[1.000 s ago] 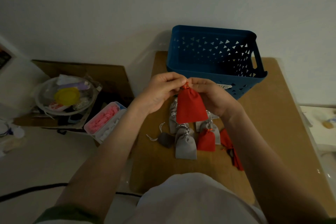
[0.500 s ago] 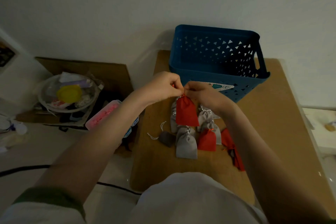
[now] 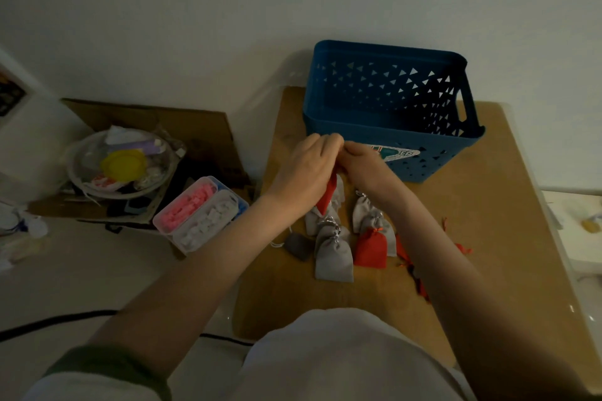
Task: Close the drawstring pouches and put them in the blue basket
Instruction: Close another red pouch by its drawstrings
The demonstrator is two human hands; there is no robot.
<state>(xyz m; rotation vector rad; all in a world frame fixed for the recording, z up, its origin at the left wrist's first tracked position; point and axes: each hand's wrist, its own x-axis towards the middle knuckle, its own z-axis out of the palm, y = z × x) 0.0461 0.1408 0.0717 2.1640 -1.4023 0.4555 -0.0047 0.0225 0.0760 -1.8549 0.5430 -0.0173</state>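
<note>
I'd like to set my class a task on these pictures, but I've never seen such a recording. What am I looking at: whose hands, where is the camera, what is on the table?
No machine here: a person works with bare hands, and one camera worn on the head looks down at them, so every picture shares that view. The left hand and the right hand meet in front of the blue basket and pinch the top of a red pouch, which hangs below them, partly hidden. On the wooden table lie several grey pouches, a second red pouch and a dark grey pouch. Left of the table stands a clear box of pink and white pieces.
</note>
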